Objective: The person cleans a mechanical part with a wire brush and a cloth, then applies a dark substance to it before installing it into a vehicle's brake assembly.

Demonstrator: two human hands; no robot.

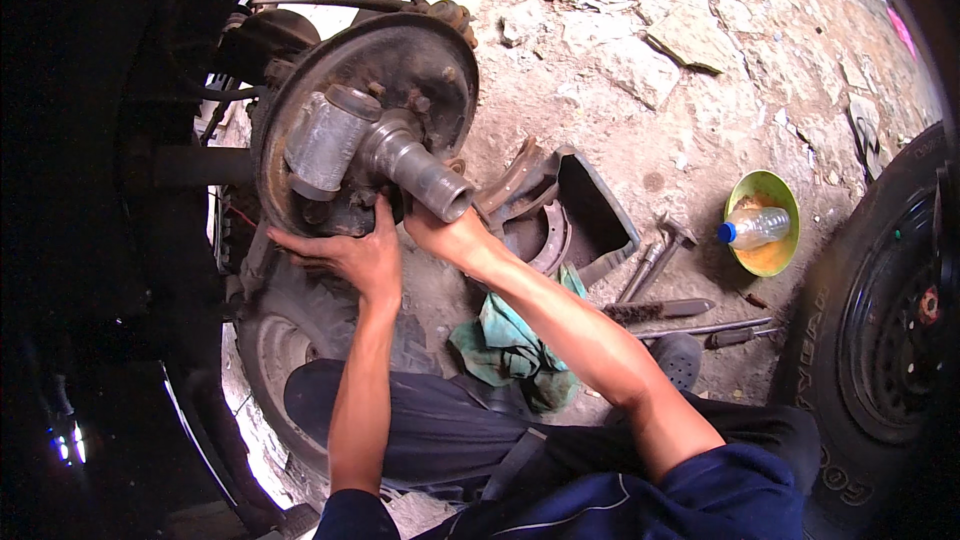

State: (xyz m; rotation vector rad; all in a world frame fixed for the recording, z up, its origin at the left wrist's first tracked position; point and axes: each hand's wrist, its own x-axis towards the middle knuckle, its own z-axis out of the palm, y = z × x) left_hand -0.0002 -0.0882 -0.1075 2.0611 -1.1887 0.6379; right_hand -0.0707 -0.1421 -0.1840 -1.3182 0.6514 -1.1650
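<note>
A round brake backing plate (445, 65) stands at the axle end, with a silver wheel cylinder (325, 145) on its face. From its middle a hollow metal spindle (425, 175) juts toward me. My left hand (355, 255) is at the plate's lower edge, fingers stretched out to the left and thumb pointing up. Below the spindle's end is my right hand (445, 238), reaching in toward the lower part of the plate. The spindle and the hand itself hide its fingers, so whatever they touch does not show.
Curved brake shoes (553, 240) lie by a black plastic container (615, 230). A hammer (655, 255), wire brush (655, 310), screwdriver (735, 337) and green rag (510, 335) are nearby. Farther right, a green bowl (790, 200) holds a plastic bottle (762, 227), beside a large wheel (850, 340).
</note>
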